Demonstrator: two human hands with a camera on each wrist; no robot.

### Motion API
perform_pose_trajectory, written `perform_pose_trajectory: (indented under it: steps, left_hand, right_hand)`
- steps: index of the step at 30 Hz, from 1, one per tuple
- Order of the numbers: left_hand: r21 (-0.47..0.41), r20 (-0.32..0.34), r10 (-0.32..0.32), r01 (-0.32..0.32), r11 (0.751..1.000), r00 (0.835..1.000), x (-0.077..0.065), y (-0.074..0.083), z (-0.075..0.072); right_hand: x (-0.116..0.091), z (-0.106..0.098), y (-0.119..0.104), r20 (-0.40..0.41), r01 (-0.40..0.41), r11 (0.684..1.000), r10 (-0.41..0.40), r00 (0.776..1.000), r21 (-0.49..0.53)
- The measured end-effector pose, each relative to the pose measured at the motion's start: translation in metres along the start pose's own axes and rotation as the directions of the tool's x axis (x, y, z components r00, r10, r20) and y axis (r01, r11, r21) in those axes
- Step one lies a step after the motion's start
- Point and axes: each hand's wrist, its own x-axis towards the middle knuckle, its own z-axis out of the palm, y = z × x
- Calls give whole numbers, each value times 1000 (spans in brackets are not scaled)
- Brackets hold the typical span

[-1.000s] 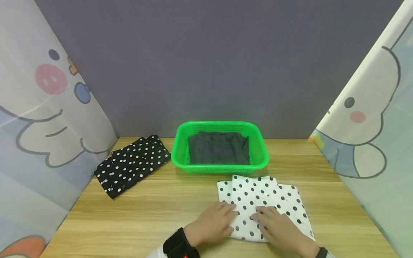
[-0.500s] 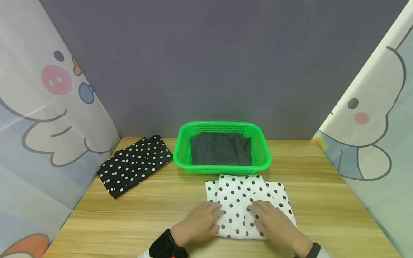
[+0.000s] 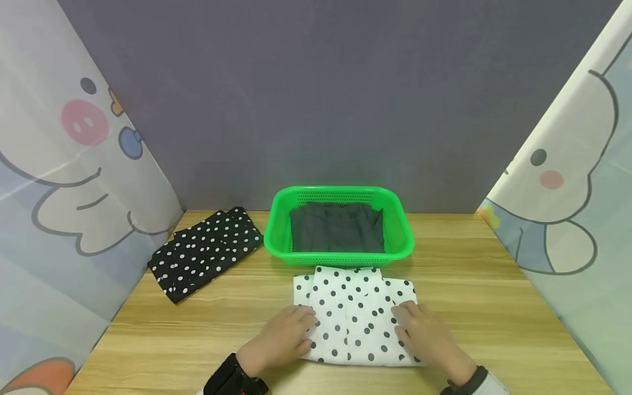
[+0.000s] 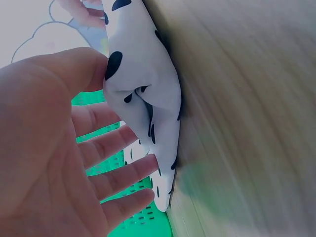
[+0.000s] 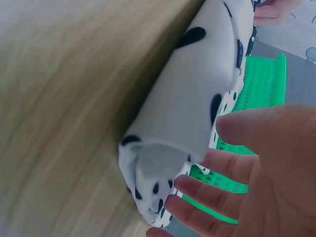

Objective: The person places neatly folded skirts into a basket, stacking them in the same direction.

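A folded white cloth with black polka dots (image 3: 355,323) lies on the wooden table, in front of the green basket. My left hand (image 3: 283,337) rests at the cloth's left edge, its fingertips on the fabric. In the left wrist view that hand's fingers (image 4: 123,175) are extended and spread along the folded side. At the opposite edge is my right hand (image 3: 429,337), touching the cloth with its fingertips. The right wrist view shows its thumb and fingers (image 5: 212,195) loosely extended beside the layered end of the cloth (image 5: 182,94).
The green basket (image 3: 338,256) stands at the back of the table with a folded dark grey cloth (image 3: 338,227) inside. To its left a folded black cloth with white dots (image 3: 204,252) lies at an angle. A grey wall (image 3: 326,104) and printed side panels surround the table (image 3: 187,340).
The white dotted cloth has slid left across the table, and my left hand has moved left with it. My right hand has gone from the cloth's middle to its right edge.
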Motion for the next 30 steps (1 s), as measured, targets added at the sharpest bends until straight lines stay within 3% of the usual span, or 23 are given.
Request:
perform_pose_trajectory:
  steps: [12,21,30]
  left_hand:
    - [-33,4,-58,58,998,998,-17,-12,-6]
    - [-16,-103,-67,66,998,992,-23,-19,-4]
    - [-81,-213,-128,113,990,969,-14,-16,-4]
  right_hand:
    - [12,9,-24,8,29,999,-30,1000,31]
    - [18,15,-34,-16,32,998,-31,999,51]
    - [20,15,-35,-64,-12,995,18,998,98]
